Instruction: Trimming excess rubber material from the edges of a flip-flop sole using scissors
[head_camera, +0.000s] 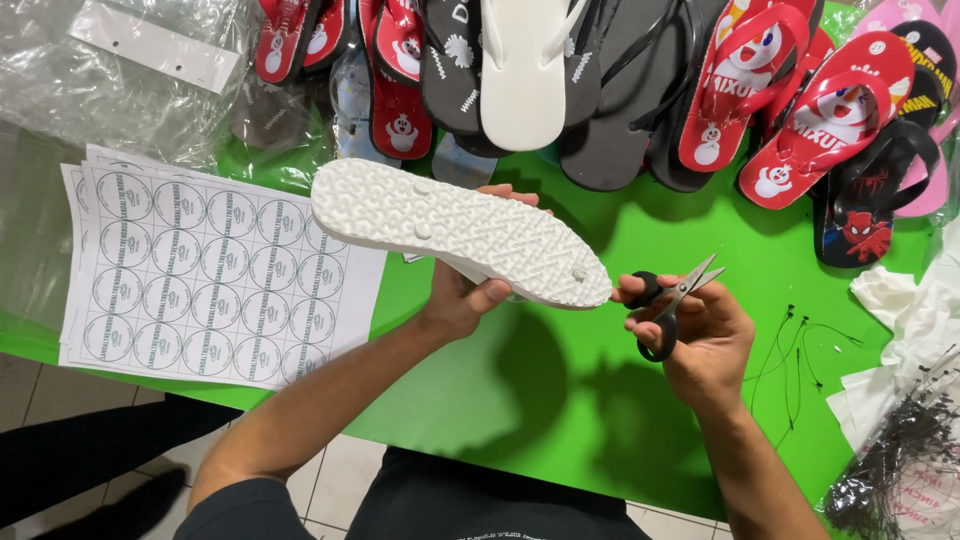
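Both forearms reach up from the near edge over the green surface. Left hand grips a white sandal from below, sole up, thumb curled over its near edge. Right hand has fingers closed through the loops of black scissors – blades slightly parted, tips pointing away just beside the sandal's toe end. Left of the sandal lies a stack of white sheets printed with rows of round labels; behind it, crumpled clear bags with a white card strip. Red, black, white and pink sandals crowd the far edge – black tag ties and white cloth at right
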